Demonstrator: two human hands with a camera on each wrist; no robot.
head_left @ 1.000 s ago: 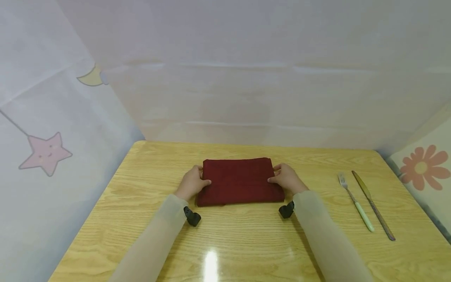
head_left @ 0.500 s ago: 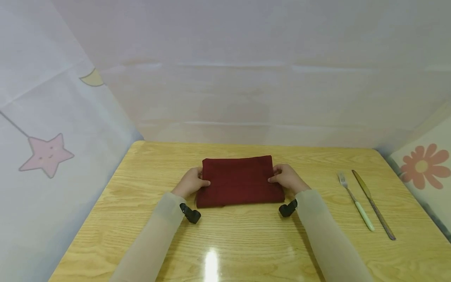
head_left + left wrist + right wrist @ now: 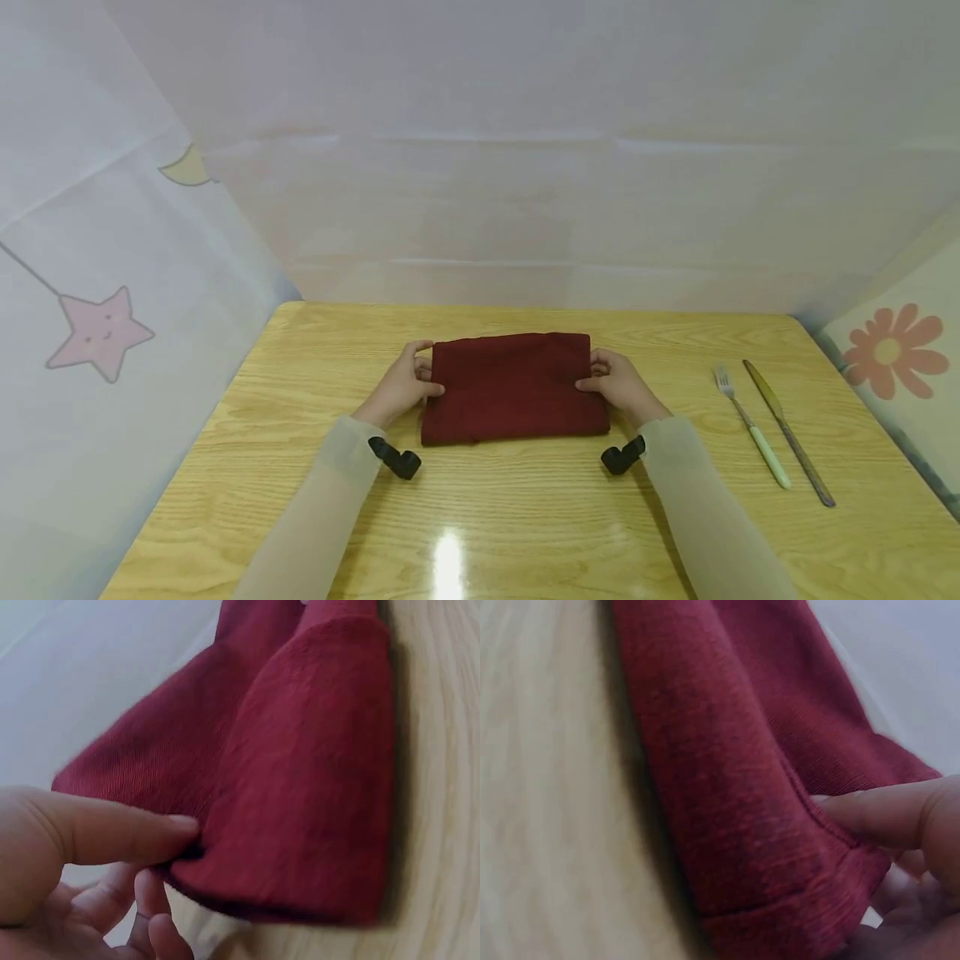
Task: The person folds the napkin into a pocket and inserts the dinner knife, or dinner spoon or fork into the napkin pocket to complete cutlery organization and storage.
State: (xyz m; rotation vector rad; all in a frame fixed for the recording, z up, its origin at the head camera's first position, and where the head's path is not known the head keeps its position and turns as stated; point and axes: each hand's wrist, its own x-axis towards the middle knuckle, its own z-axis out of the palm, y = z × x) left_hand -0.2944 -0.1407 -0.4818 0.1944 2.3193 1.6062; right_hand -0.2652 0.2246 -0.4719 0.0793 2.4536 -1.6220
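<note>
1. Step in hand, as I judge it: folding the dark red cloth (image 3: 514, 386) on the wooden table (image 3: 525, 517). It lies as a folded rectangle near table centre, a bit toward 12 o'clock from the person, with both short ends held.
2. Left hand (image 3: 405, 385) is at the cloth's 9 o'clock end. The left wrist view shows the thumb (image 3: 112, 829) on top of a layer and fingers curled beneath, so it's pinching the cloth (image 3: 300, 772), not just resting on it.
3. Right hand (image 3: 618, 382) is at the 3 o'clock end, with the same grip. The right wrist view shows the thumb (image 3: 889, 814) pressing on the hem edge of the cloth (image 3: 735, 787) and fingers tucked under.
4. Both ends look slightly lifted off the tabletop in the wrist views; the middle lies flat.
5. Orientation: long axis runs 9-to-3, i.e. left-right across the table. Short sides face the hands and the long edges face 12 and 6. Near edge looks a bit uneven at its 7 o'clock corner.
6. Next move probably calls for both hands working evenly, keeping the layers aligned so the edges meet square — an uneven pull would skew the stack.
7. Also on the table: a fork (image 3: 750, 427) and a knife (image 3: 787, 432) at 3 o'clock, well apart from the cloth, lying side by side and untouched.
</note>
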